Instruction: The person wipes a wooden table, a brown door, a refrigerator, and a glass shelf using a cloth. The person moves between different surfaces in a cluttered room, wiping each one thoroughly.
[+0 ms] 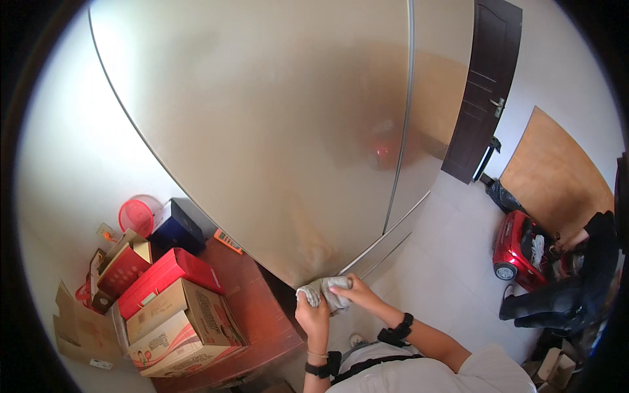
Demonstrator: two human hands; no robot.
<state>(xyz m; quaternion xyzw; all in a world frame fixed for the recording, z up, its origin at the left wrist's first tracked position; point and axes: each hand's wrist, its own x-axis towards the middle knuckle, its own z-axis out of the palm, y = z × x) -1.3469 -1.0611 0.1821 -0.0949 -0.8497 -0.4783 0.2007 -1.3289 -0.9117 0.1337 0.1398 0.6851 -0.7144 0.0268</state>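
Both hands hold a folded light-coloured cloth (327, 290) in front of my body. My left hand (313, 318) grips its left end, thumb on top. My right hand (355, 291) pinches the other end, its thumb pressed on the fold. The cloth is close to the lower corner of a large glossy beige cabinet door (275, 147); whether it touches the door I cannot tell. A second beige panel (432, 98) stands right of a grey metal strip. Dark bands circle both of my wrists.
On the left, a red-brown wooden table (265, 314) carries a cardboard carton (186, 334), a red box (172, 280), a dark blue box (177, 228) and an orange remote control (228, 241). At right, a person (580, 280) is beside a red toy car (516, 250). Behind stands a dark door (484, 88).
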